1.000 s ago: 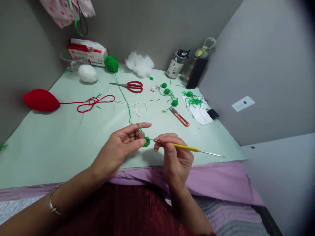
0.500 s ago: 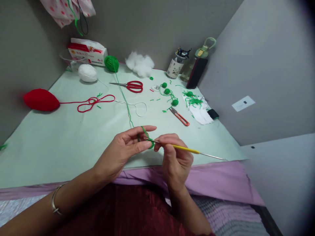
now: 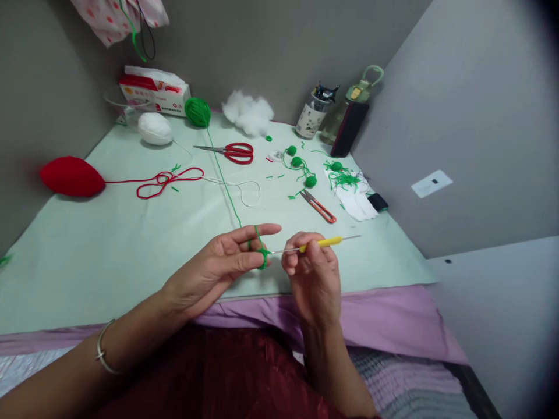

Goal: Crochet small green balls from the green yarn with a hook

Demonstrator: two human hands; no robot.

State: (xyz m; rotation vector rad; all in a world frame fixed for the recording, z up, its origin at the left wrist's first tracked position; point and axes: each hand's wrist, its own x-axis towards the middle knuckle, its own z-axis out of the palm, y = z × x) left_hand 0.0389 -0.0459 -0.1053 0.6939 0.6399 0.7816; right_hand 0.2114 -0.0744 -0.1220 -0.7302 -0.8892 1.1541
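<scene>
Between thumb and fingers, my left hand (image 3: 231, 256) pinches a small green crochet piece (image 3: 263, 259). Green yarn (image 3: 227, 189) runs over its raised index finger and back to a green yarn ball (image 3: 198, 112). My right hand (image 3: 314, 273) is closed around the yellow grip of a crochet hook (image 3: 329, 242). The hook's thin metal tip points left and meets the edge of the green piece. Whether a loop sits on the tip is too small to tell.
Red-handled scissors (image 3: 239, 153), orange thread snips (image 3: 318, 206) and small green balls (image 3: 310, 181) lie beyond my hands. Red yarn (image 3: 72, 176) and a white yarn ball (image 3: 155, 128) are at left. White stuffing (image 3: 248, 113), a pen cup (image 3: 312, 116) and a bottle (image 3: 338, 116) stand behind.
My right hand has turned and drawn the crochet hook slightly right, so its tip now sits at the right edge of the green piece. The left hand has shifted only slightly.
</scene>
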